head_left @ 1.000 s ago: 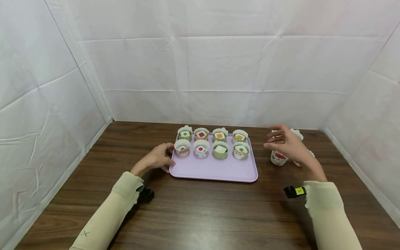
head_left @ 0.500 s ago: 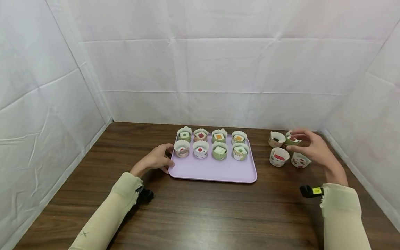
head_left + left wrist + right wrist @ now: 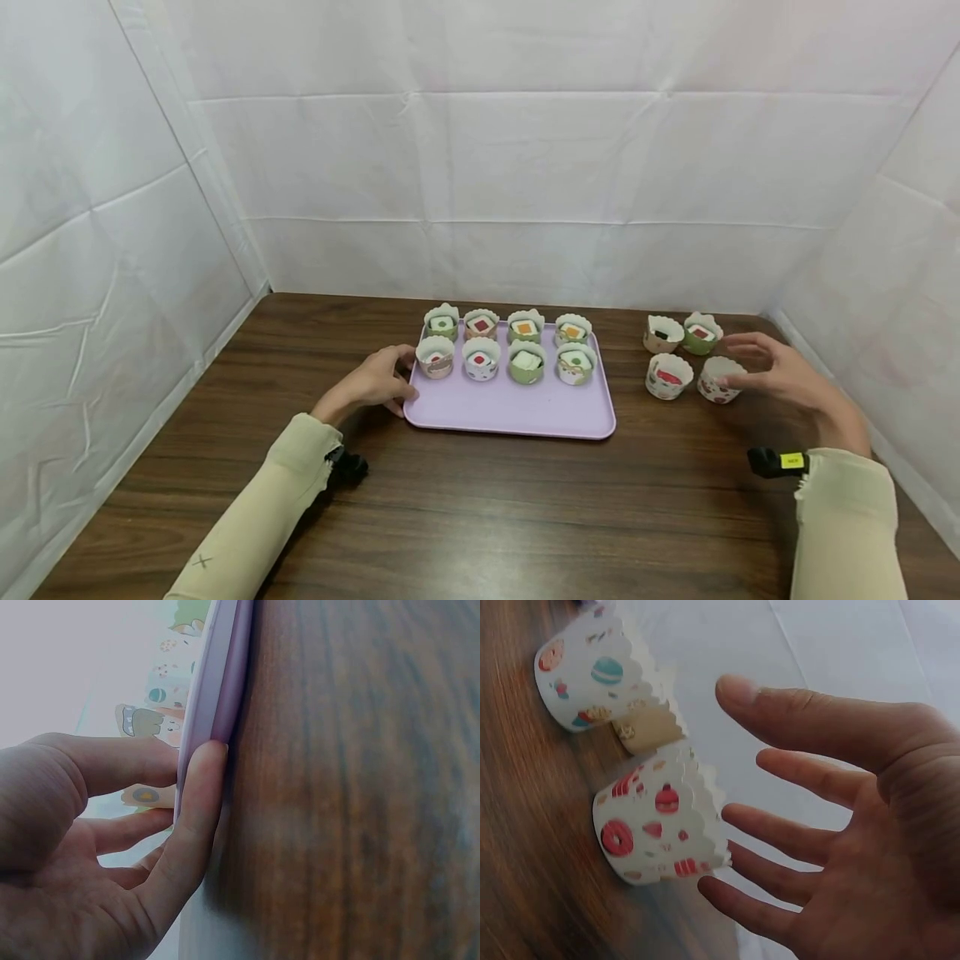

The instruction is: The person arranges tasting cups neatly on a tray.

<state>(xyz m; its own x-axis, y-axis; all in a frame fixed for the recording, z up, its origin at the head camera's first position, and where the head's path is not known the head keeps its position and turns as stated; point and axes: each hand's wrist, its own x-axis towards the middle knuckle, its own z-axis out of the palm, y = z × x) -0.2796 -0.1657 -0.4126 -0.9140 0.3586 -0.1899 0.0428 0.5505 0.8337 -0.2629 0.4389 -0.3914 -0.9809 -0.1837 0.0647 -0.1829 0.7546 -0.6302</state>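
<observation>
My left hand grips the left edge of a lilac tray; in the left wrist view its thumb and fingers pinch the rim. Two rows of paper baking cups stand on the tray's far part, among them a green cup, with small white square pieces inside, most bearing coloured centres. On the right, my right hand reaches beside a white paper baking cup with red printed sweets. In the right wrist view the fingers are spread and hold nothing. What that cup contains is not visible.
Near that cup stand a white cup with a red piece, a cup with a dark piece, and a green cup with a red-centred piece. White cloth walls border the brown wooden table.
My right hand has moved right, from above the loose cups to the right side of the white cup with red prints. The left hand keeps its place on the tray's edge.
</observation>
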